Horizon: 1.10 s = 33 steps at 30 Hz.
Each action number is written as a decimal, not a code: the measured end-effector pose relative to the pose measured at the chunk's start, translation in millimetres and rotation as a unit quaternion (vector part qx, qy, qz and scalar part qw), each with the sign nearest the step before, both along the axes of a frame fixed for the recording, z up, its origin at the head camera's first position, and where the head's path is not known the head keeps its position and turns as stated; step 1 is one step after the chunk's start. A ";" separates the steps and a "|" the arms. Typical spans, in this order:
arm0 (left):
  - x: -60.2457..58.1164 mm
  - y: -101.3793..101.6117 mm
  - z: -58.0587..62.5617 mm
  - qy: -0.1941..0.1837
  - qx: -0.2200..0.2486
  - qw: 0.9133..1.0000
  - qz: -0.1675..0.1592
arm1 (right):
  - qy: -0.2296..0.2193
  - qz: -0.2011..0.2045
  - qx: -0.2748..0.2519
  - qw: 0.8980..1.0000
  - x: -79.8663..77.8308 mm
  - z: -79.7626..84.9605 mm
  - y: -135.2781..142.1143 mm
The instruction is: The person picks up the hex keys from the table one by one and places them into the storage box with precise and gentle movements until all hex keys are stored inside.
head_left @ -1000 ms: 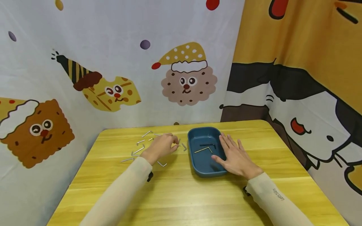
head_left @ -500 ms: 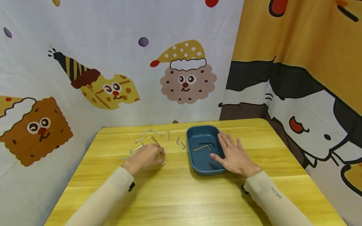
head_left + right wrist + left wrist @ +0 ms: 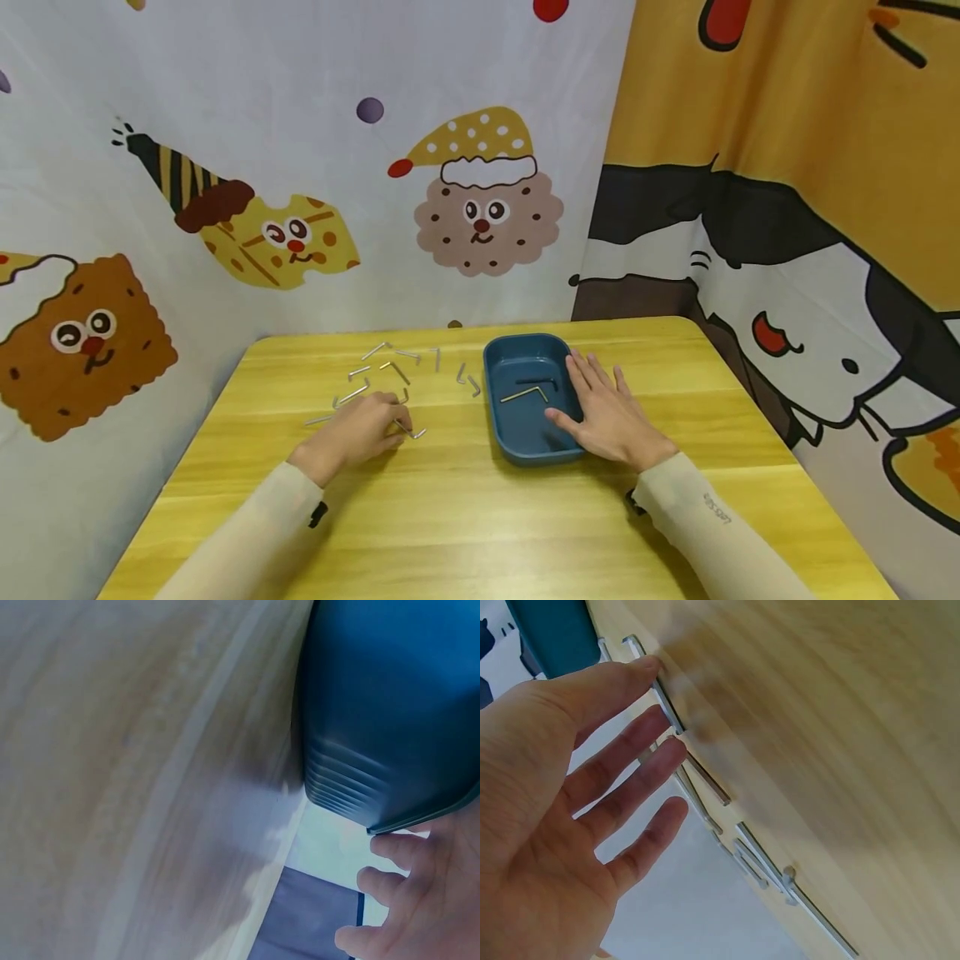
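Observation:
My left hand (image 3: 358, 432) is low over the table, thumb and fingers around a silver hex key (image 3: 408, 432) that lies there. In the left wrist view the thumb tip overlaps this hex key (image 3: 669, 709), and the other fingers are loosely extended; the index finger is mostly hidden behind the thumb. Flat along the right rim of a blue tray (image 3: 528, 458) lies my right hand (image 3: 617, 417), fingers spread and thumb over the inside. Inside the tray are a gold-coloured hex key (image 3: 522, 393) and a black hex key (image 3: 536, 381).
Several more silver hex keys lie scattered beyond and left of my left hand, among them a long one (image 3: 352, 393) and a short one (image 3: 474, 385). A darker hex key (image 3: 396, 372) lies among them. A printed curtain (image 3: 300, 83) hangs behind the table's far edge.
My left hand has moved left and nearer to me, from beside the tray to the silver hex key. The right hand stays at the tray's rim. The head view has shifted slightly.

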<state>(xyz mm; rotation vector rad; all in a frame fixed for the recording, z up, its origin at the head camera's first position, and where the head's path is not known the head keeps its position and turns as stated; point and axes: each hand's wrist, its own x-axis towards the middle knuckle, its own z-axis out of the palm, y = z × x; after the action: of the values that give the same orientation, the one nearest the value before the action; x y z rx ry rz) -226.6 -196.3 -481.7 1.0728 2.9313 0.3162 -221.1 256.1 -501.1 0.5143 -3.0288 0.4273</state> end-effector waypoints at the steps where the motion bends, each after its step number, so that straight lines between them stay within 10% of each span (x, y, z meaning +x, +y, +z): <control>1: -0.2 -1.3 -1.3 0.007 0.000 1.000 -0.002 | -0.001 -0.001 -0.001 1.000 0.3 -0.5 -0.2; 33: -4.7 2.6 -4.6 0.043 0.004 0.999 -0.003 | 0.011 0.001 -0.008 1.000 1.9 -3.7 0.4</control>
<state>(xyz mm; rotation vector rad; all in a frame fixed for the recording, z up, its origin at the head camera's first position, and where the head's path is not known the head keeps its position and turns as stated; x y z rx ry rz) -231.3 -193.7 -486.2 1.1220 3.0034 0.2884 -219.2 256.4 -504.8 0.5187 -3.0013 0.4439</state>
